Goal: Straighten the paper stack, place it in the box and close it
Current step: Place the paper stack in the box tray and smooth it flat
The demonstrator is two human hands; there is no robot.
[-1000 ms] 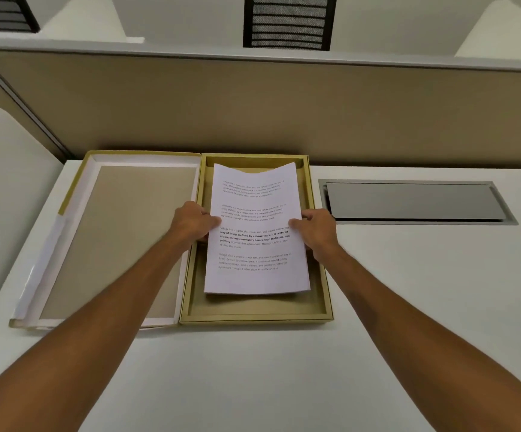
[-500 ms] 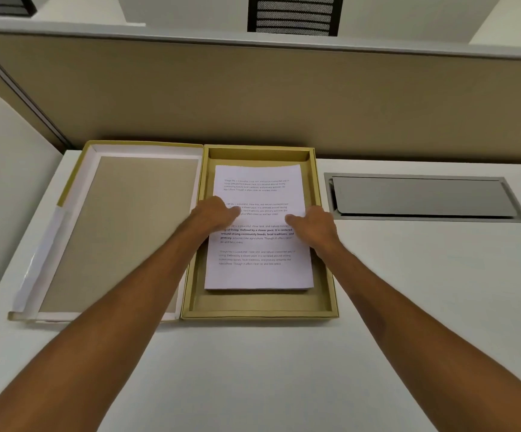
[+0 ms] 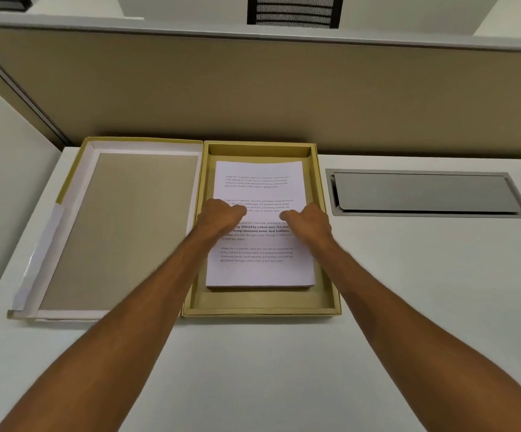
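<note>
1. Paper stack (image 3: 260, 269) lies flat inside our box (image 3: 262, 308); left hand (image 3: 220, 215) and right hand (image 3: 309, 221) press curled, gripping nothing.
2. Light, floppy lid (image 3: 134, 226) at nine o'clock: we'd lift its far edge.

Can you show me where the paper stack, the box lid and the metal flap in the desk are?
paper stack (image 3: 260, 272): head view, blank lower margin.
box lid (image 3: 121, 232): head view, tan inner panel.
metal flap (image 3: 424, 192): head view, grey cover.

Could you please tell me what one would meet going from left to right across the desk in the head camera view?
Open box lid → left hand → right hand → grey cable hatch. The hands rest on the paper stack inside the box.
</note>
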